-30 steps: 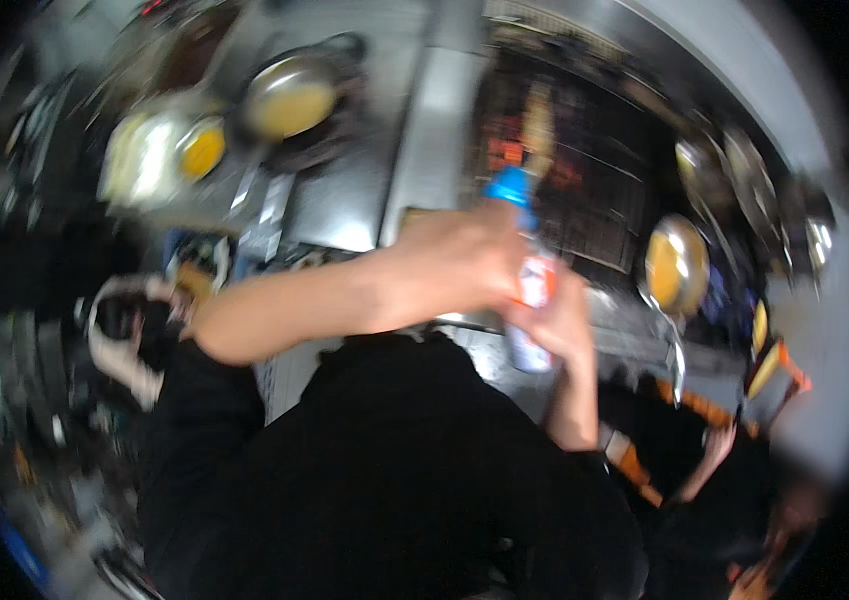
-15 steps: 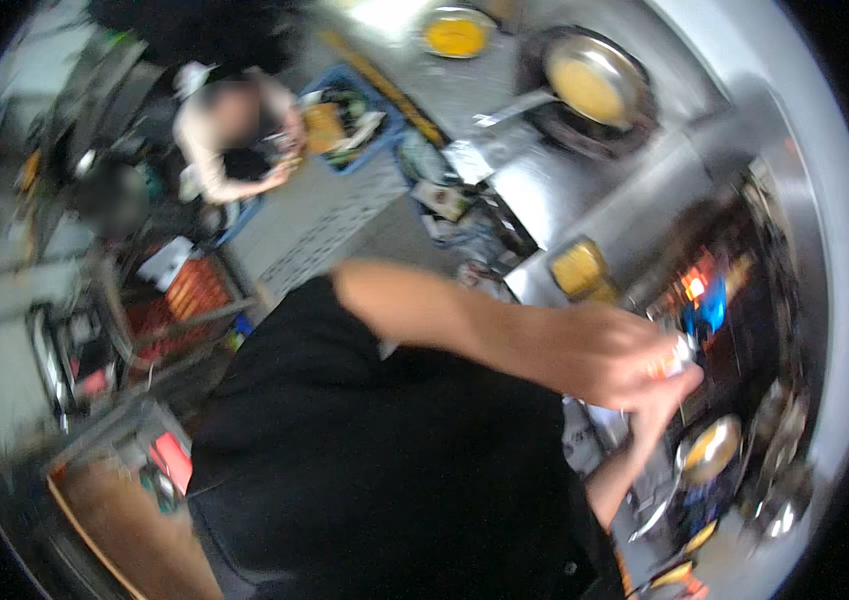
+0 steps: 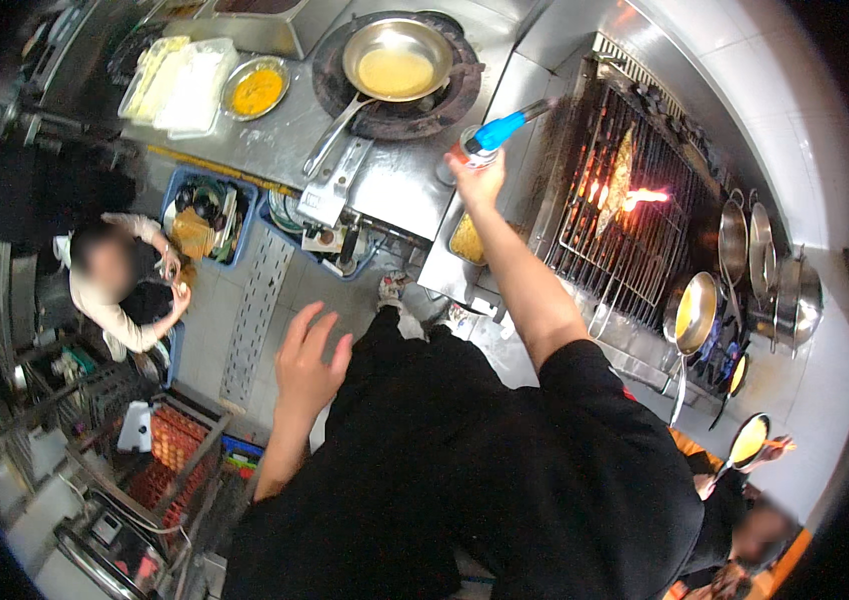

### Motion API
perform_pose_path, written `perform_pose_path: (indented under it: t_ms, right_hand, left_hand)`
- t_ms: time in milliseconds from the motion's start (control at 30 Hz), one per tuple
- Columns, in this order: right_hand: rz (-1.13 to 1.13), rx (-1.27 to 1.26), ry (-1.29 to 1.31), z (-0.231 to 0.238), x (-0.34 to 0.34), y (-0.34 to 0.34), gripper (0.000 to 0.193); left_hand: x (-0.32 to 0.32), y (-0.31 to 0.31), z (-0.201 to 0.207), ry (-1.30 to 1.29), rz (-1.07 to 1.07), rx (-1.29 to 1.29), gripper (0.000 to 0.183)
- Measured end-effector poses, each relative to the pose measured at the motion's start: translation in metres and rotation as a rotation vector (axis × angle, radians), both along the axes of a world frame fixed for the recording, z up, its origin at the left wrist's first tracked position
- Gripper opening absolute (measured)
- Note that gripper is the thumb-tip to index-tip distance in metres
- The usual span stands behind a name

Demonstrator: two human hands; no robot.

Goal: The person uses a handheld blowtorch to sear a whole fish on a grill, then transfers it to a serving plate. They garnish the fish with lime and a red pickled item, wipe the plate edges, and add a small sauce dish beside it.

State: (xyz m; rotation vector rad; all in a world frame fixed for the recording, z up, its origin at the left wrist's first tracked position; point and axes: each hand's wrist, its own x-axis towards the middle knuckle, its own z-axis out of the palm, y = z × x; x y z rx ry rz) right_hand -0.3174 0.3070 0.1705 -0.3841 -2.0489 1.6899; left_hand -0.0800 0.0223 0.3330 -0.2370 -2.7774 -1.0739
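Note:
My right hand (image 3: 478,178) is closed round the canister of a blowtorch (image 3: 501,130) with a blue head. The torch is held between the steel counter and the charcoal grill (image 3: 667,235), its nozzle toward the grill. On the grill bars, inside a wire rack, lies a long browned piece of food (image 3: 621,172), perhaps a fish, with flames beside it. My left hand (image 3: 309,362) hangs over the floor, fingers spread and holding nothing.
A frying pan (image 3: 398,62) with yellowish liquid sits on the burner. A bowl of orange-yellow liquid (image 3: 258,88) and a white tub (image 3: 195,85) stand left of it. One co-worker (image 3: 120,290) is at left; another's hand (image 3: 709,487) holds a pan at lower right. More pans (image 3: 697,310) flank the grill.
Both hands were together on the blowtorch by the grill. My left hand has let go and moved left; my right keeps the torch. The view has turned.

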Motion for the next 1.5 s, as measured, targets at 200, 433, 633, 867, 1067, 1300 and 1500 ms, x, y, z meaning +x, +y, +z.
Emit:
perform_pose_path:
  t_ms: [200,433,633,867,1067,1300,1500]
  right_hand:
    - [-0.047,0.130,-0.180,-0.031,-0.003,-0.026,0.076]
    - [-0.212,0.083,-0.380,-0.022,0.015,-0.036,0.109]
    - [0.165,-0.385,-0.377,-0.001,0.159,-0.057,0.058]
    - [0.358,-0.025,-0.991,-0.016,0.361,-0.002,0.051]
    - [-0.317,-0.227,-0.991,-0.003,0.462,-0.010,0.061]
    - [-0.704,-0.524,-1.036,-0.065,0.577,-0.064,0.052]
    - [-2.007,-1.312,-0.371,-0.065,0.682,-0.212,0.085]
  left_hand:
    - [0.005,-0.019,0.001,-0.125,0.089,0.009,0.030]
    - [-0.030,-0.016,0.003,-0.084,-0.070,0.015,0.028]
    - [-0.067,0.014,-0.014,0.012,-0.430,-0.019,0.016]
    - [-0.097,0.115,-0.004,-0.134,-1.211,-0.054,0.011]
    - [-0.043,0.184,-0.009,-0.280,-1.777,-0.309,0.025]
    - [0.041,0.237,0.010,-0.150,-2.144,-0.439,0.024]
    - [0.118,0.270,-0.005,-0.103,-2.266,-0.396,0.023]
